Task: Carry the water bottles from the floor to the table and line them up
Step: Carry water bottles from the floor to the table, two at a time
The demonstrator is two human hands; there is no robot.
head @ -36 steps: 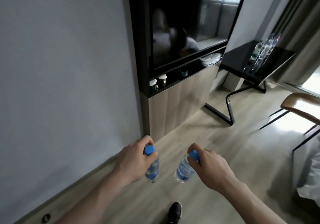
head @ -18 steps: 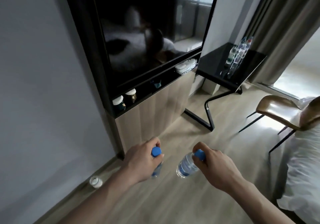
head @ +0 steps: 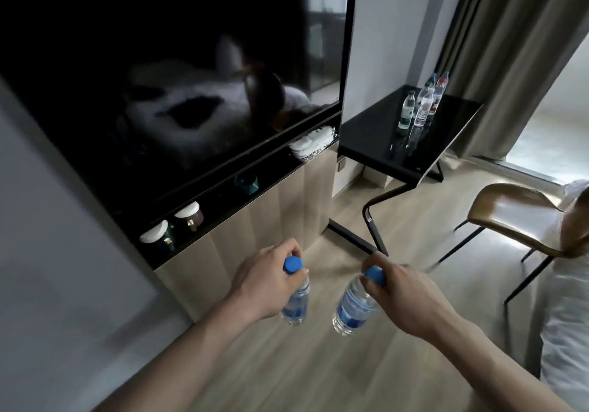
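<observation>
Nearest, at 7 o'clock, the left hand (head: 264, 279) had its fingers curled round the neck of the left bottle (head: 295, 303), just under its blue cap (head: 293, 265); btl hung roughly upright, base down, over the wood floor (head: 287, 370), not touching it. At 5 o'clock the right hand (head: 403, 293) gripped the right bottle (head: 352, 308) at the neck, fingers wrapped round the right bottle's cap (head: 374, 275); this btl tilted, base swung toward 7 o'clock, also clear of the floor. The 2 btls hung near each other but apart, both clear w/ blue labels.

Further out at 9–10 o'clock ran a wood-front cabinet (head: 255, 220) w/ a dark shelf; on it 2 white-lidded cups (head: 173, 225) side by side, a teal item (head: 247, 183) beyond them, then a stack of white cloth-like items (head: 314, 142) toward 12 o'clock; what exactly they were, can't tell. Above the shelf a large black screen (head: 159, 61) showed dim reflections.

At 3 o'clock stood a brown chair (head: 516, 217) on thin black legs; white fabric (head: 564, 316) lay at the right edge, 4 o'clock.

Farthest, at 1 o'clock, the black table (head: 369, 131) on a bent black metal leg carried a row of bottles (head: 420, 106) standing upright close together near its far side, approx 4, exact count unclear since they overlap; one had a red cap and one a blue cap. Grey curtains (head: 510, 45) hung behind the table at 1–2 o'clock.
</observation>
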